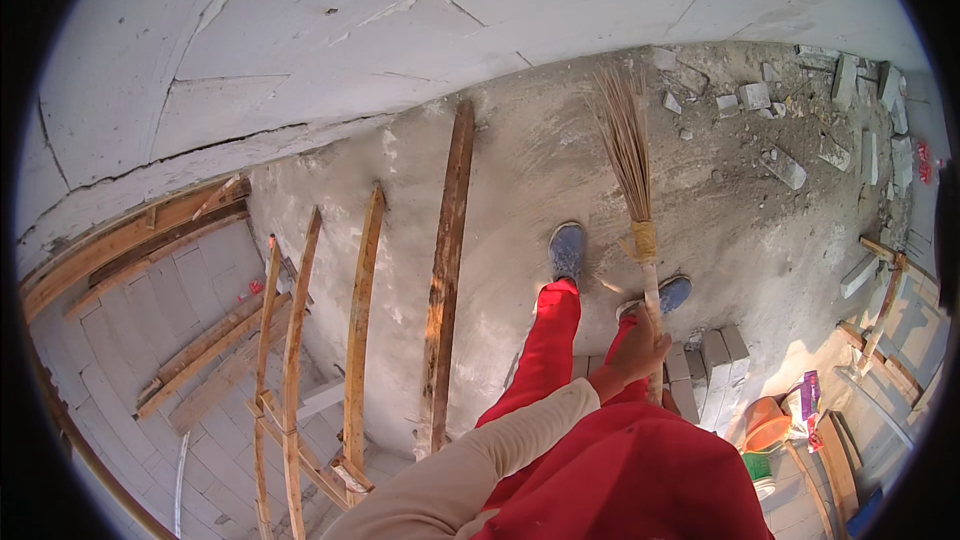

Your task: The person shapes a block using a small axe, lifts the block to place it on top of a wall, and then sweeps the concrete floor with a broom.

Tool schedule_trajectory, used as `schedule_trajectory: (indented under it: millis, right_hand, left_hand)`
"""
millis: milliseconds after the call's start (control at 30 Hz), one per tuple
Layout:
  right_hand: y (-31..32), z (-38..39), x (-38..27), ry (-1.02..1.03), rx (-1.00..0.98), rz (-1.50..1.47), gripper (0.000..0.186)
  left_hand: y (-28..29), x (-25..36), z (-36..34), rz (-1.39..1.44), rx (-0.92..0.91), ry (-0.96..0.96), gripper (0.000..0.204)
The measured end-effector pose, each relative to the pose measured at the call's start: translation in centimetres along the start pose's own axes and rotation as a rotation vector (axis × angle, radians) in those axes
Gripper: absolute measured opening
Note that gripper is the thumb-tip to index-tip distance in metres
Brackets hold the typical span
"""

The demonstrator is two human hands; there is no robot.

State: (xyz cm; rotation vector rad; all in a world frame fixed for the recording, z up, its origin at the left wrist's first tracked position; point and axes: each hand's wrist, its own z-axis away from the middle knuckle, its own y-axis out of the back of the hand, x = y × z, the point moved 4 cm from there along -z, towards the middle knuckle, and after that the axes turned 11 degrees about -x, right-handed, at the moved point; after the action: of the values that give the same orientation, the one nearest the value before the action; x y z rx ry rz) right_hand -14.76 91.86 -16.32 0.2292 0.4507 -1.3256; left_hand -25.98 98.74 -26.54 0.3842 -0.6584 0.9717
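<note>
A long broom [628, 155] with stiff brown twigs points away from me, its bristles spread on the dusty floor near the far wall. Yellow binding [643, 240] joins the twigs to a pale wooden handle. My left hand [632, 352], coming out of a beige sleeve, is closed round that handle in front of my red clothing. Lower down, a small part of my right hand [670, 401] shows against the handle's near end; most of it is hidden by my clothing. My feet, in blue-grey shoes, stand on either side of the broom.
Broken grey block pieces [755, 96] and dust lie at the far right. Wooden beams [450, 270] stretch along the left. Stacked grey blocks [718, 365] stand close to my legs. An orange bucket [765, 424], a purple-and-white bag [806, 400] and planks are at the lower right.
</note>
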Motion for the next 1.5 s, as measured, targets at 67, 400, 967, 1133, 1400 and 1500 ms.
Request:
schedule_trajectory:
  millis: [67,400,967,1133,1400,1500]
  right_hand:
    - [-0.5,3.3,-1.6,-0.008,-0.082,0.072,0.03]
    - [-14.6,-2.9,-17.1,-0.002,-0.798,-0.119,0.055]
    - [-5.7,13.0,-13.9,-0.086,-0.019,0.055,0.059]
    - [-1.5,13.3,-6.3,0.006,-0.013,0.777,0.064]
    - [6.7,-3.9,-4.5,0.106,-0.266,1.221,0.054]
    - [7.1,-14.2,-4.5,0.068,-0.306,1.113,0.052]
  left_hand:
    - [-1.1,1.1,6.7,0.104,0.067,0.023,0.05]
    - [25.8,1.5,12.3,0.809,0.646,0.126,0.044]
    - [6.3,6.5,7.0,0.715,-0.126,-0.049,0.06]
    - [-1.3,-1.7,11.5,0.892,-0.223,0.235,0.057]
    - [-1.7,-9.7,3.9,1.298,-0.019,0.546,0.035]
    - [2.0,-13.9,-5.1,1.247,0.081,0.498,0.049]
